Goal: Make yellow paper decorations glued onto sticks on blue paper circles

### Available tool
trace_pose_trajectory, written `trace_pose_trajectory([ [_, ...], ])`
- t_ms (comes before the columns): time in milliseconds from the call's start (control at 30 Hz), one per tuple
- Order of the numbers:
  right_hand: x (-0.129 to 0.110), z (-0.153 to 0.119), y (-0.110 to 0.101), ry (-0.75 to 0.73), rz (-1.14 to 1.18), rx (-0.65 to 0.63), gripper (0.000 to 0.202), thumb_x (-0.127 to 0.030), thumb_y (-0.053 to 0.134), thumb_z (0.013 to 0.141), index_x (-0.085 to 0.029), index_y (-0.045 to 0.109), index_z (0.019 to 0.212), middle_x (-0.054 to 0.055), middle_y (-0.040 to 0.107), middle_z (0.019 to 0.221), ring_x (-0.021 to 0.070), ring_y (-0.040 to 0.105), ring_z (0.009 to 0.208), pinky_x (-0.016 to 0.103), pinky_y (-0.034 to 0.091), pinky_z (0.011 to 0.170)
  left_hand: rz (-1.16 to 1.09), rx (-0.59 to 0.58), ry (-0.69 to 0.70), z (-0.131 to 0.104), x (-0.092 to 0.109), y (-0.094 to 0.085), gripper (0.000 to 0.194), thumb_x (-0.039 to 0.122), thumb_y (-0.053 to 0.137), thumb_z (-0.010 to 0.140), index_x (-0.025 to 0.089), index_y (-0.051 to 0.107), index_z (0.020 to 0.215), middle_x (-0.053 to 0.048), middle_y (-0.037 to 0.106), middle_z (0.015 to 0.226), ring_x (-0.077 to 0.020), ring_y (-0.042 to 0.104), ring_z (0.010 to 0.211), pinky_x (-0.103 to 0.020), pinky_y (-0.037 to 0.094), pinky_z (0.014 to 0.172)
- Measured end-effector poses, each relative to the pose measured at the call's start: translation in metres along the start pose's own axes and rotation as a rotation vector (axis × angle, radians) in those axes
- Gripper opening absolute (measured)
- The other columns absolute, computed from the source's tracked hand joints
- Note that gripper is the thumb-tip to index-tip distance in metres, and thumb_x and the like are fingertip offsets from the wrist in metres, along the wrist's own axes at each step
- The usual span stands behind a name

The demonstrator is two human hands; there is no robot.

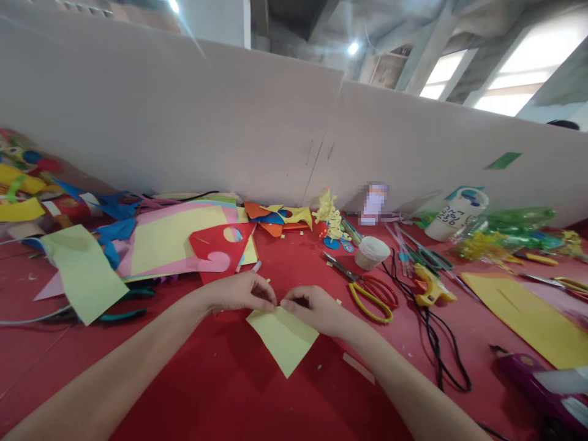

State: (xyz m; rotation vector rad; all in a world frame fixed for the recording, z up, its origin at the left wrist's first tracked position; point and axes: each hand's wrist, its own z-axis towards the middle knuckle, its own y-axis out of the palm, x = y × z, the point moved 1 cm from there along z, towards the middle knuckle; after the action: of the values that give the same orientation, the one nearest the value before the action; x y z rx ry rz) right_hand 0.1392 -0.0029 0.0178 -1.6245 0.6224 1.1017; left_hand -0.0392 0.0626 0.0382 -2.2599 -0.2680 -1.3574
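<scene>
A small pale yellow sheet of paper [285, 340] hangs between my two hands, one corner pointing down toward me. My left hand [245, 294] pinches its upper edge between thumb and fingers. Right beside it, my right hand [312, 307] pinches the same edge, so the two thumbs nearly meet. The fingertips cover the gripped part of the paper. Just beyond my right hand lies a pair of scissors [367, 294] with red and yellow handles. Behind my left hand is a cut red sheet [215, 245].
Colored paper sheets [160, 239] are stacked at the left, near pliers [122, 316] and a loose pale green sheet [87, 269]. Right of center stand a white cup [371, 252] and a yellow glue gun [432, 285] with a black cord. A purple glue gun [542, 386] lies front right. A white partition [206, 128] closes off the back.
</scene>
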Motion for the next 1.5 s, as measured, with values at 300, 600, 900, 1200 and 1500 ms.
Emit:
trace_pose_trajectory([
  [300,0.001,0.001,0.001,0.004,-0.007,0.019,0.015,-0.025,0.055,0.076,-0.014,0.064,0.071,-0.001,0.055,0.061,0.0087,0.044,0.055,0.020,0.035,0.052,0.053,0.018,-0.016,-0.001,0.003,0.000,0.022,0.037,0.066,0.066,0.019,0.069,0.079,0.000,0.062,0.070,-0.0147,0.051,0.069,-0.023,0.035,0.061],
  [600,0.000,0.000,0.001,-0.038,0.062,0.024,0.012,-0.025,0.057,0.076,-0.014,0.063,0.075,0.000,0.057,0.064,0.0096,0.046,0.058,0.021,0.037,0.055,0.006,0.002,-0.001,-0.001,0.001,-0.002,0.020,0.038,0.068,0.066,0.021,0.071,0.076,0.000,0.064,0.070,-0.0146,0.052,0.070,-0.023,0.036,0.063],
  [900,0.000,0.001,0.000,-0.001,-0.023,0.030,0.015,-0.026,0.055,0.078,-0.015,0.064,0.073,0.000,0.058,0.064,0.0093,0.047,0.057,0.020,0.037,0.053,0.075,0.022,0.004,-0.002,0.002,-0.001,0.022,0.040,0.066,0.067,0.021,0.070,0.078,0.001,0.063,0.072,-0.0136,0.053,0.071,-0.021,0.037,0.063],
  [1200,0.003,0.002,0.003,-0.057,-0.051,0.108,0.011,-0.025,0.059,0.075,-0.016,0.063,0.073,0.001,0.060,0.066,0.0104,0.050,0.059,0.022,0.041,0.057,0.069,0.043,0.052,0.002,-0.002,0.000,0.020,0.037,0.065,0.067,0.019,0.068,0.077,0.001,0.062,0.070,-0.0139,0.053,0.069,-0.023,0.038,0.063],
  [1500,-0.001,0.003,0.002,-0.189,-0.297,0.234,0.012,-0.021,0.056,0.078,-0.016,0.060,0.068,0.001,0.055,0.063,0.0101,0.047,0.056,0.021,0.036,0.055,0.293,0.318,0.112,-0.005,0.018,0.002,0.021,0.034,0.064,0.069,0.018,0.065,0.082,-0.003,0.064,0.082,-0.0181,0.057,0.078,-0.026,0.042,0.069],
])
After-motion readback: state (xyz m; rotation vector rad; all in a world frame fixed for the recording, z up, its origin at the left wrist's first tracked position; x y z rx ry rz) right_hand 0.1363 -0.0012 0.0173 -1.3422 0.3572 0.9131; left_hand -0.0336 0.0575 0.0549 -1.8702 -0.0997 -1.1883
